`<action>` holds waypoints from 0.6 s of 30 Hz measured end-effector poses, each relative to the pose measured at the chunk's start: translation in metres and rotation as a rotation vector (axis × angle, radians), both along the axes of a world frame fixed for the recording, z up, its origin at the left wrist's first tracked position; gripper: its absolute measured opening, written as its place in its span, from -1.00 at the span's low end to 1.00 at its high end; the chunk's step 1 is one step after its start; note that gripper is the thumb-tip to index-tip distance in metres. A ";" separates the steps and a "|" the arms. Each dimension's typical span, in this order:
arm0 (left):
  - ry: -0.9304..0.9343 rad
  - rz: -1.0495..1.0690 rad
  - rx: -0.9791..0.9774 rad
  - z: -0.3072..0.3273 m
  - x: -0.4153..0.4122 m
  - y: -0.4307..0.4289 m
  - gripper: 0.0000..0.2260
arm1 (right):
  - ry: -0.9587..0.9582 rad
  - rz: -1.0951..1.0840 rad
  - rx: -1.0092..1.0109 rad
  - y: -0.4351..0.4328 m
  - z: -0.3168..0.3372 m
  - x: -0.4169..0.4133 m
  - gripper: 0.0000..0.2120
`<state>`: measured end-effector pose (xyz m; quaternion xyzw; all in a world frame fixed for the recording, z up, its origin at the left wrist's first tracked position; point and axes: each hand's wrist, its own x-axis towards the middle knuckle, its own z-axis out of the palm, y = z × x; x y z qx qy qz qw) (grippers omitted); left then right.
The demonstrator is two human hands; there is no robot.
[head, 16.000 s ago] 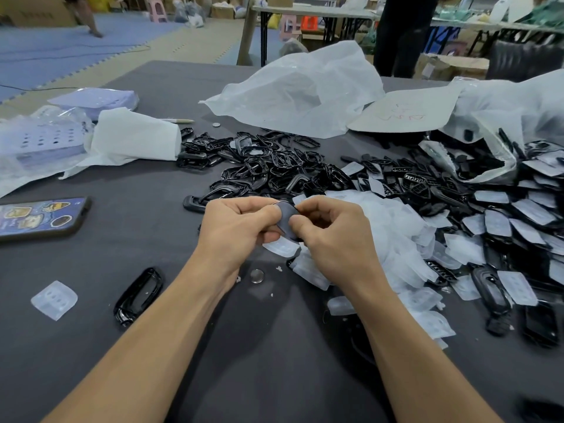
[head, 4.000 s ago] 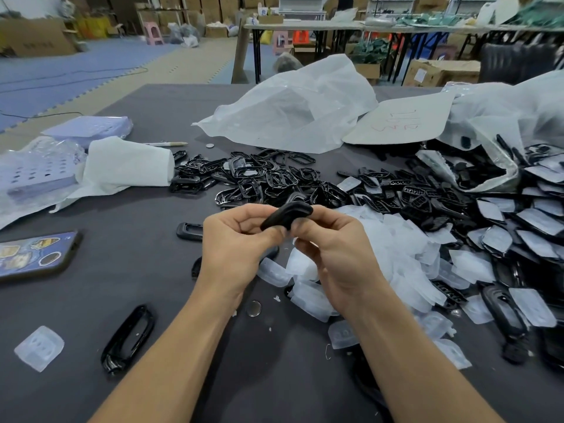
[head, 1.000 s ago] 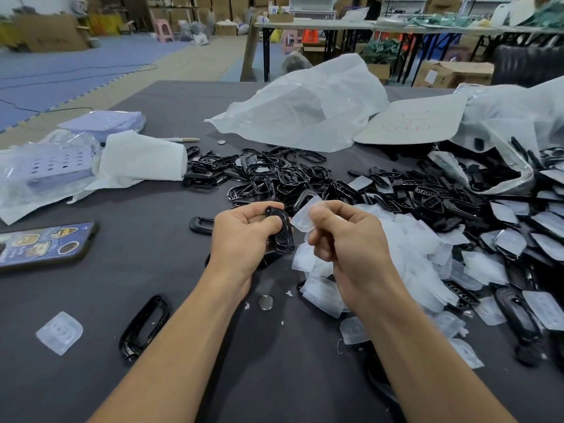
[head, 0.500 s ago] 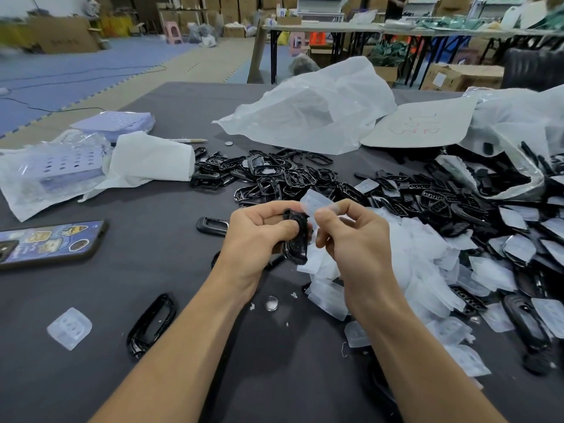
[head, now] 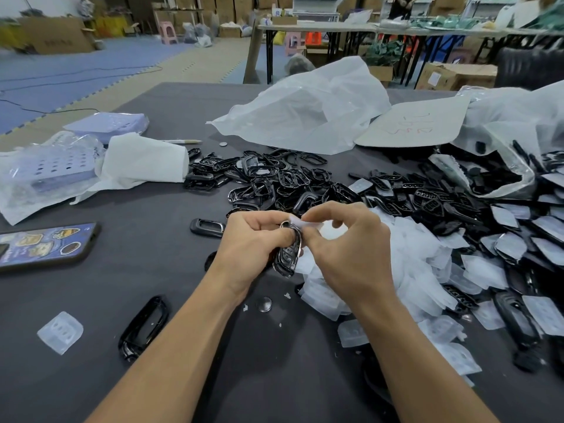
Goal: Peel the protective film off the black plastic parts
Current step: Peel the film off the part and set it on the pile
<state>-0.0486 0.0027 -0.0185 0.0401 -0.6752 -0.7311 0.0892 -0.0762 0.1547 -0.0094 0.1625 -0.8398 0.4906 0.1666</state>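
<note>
**Film strip sinking flatter across the part's top end**

Compared with half a second ago, the film strip (head: 306,223) is lying lower and flatter. It is being drawn toward 3 o'clock rather than standing up between the hands, and the black part (head: 288,254) is showing more of its button-hole face.

Nearest the camera, a loose black frame (head: 143,328) is lying on the counter (head: 158,270) at 7 o'clock from the hands. A small round disc (head: 264,304) is sitting at 6 o'clock, just below the wrists.

The left hand (head: 253,239) is gripping the black part with its fingers curled round one edge. It is keeping the part upright, probably so the film's free end is facing the other hand. The right hand (head: 351,251) is pinching the film strip between thumb and forefinger at the part's 12 o'clock end. Whether the strip is fully free there is hidden by the fingertips.

The part is therefore sitting between both hands, held by the left, while the right is working the film.

A heap of peeled film (head: 412,254) is spreading at 3 o'clock, just beside the right hand, likely so each strip can drop without a reach. A phone (head: 45,244) is resting at 9 o'clock, well apart.

Farther out, bare black frames (head: 274,178) are piling up at 12 o'clock, and parts wearing film (head: 518,239) are waiting at 2 o'clock. A white bag (head: 305,111) is slumping beyond them at 12 o'clock.
</note>
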 end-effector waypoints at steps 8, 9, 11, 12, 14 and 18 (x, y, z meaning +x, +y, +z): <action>-0.017 0.223 0.030 -0.001 -0.002 0.002 -0.72 | -0.009 -0.091 -0.148 -0.007 0.000 0.004 -0.85; -0.038 0.261 0.029 -0.002 -0.003 0.002 -0.74 | 0.021 -0.124 -0.128 -0.008 -0.001 0.005 -0.86; -0.059 0.291 0.055 -0.002 -0.005 0.004 -0.75 | 0.107 -0.178 -0.041 -0.011 -0.003 0.007 -0.87; -0.061 0.285 0.081 -0.001 -0.005 0.005 -0.76 | 0.160 -0.191 0.008 -0.012 -0.005 0.009 -0.87; -0.058 0.258 0.125 0.000 -0.004 0.007 -0.80 | 0.247 -0.167 0.079 -0.016 -0.008 0.012 -0.87; -0.045 0.237 0.189 0.000 -0.002 0.005 -0.79 | 0.099 0.007 -0.021 -0.022 -0.009 0.013 -0.93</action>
